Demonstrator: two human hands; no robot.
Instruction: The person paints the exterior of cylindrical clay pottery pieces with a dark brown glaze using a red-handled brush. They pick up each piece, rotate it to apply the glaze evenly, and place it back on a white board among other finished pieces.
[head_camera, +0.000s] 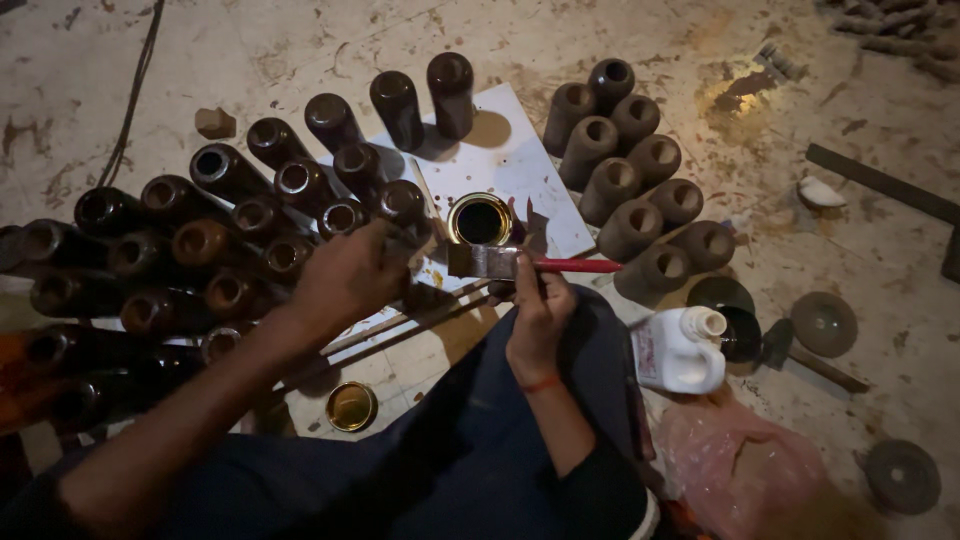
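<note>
The right hand (540, 315) grips a flat paintbrush (510, 263) by its red handle, the bristle end pointing left, just near of an open tin of dark varnish (479, 221) that stands on a white sheet (520, 160). The left hand (350, 275) is closed around a dark-coated wooden cylinder (405, 205) at the near right edge of a glossy brown cluster (230, 240). Farther right stands a group of dull, uncoated cylinders (640, 180). A white plastic bottle (680, 350) lies near the right knee, with a tin lid (351, 405) on the floor to the left.
</note>
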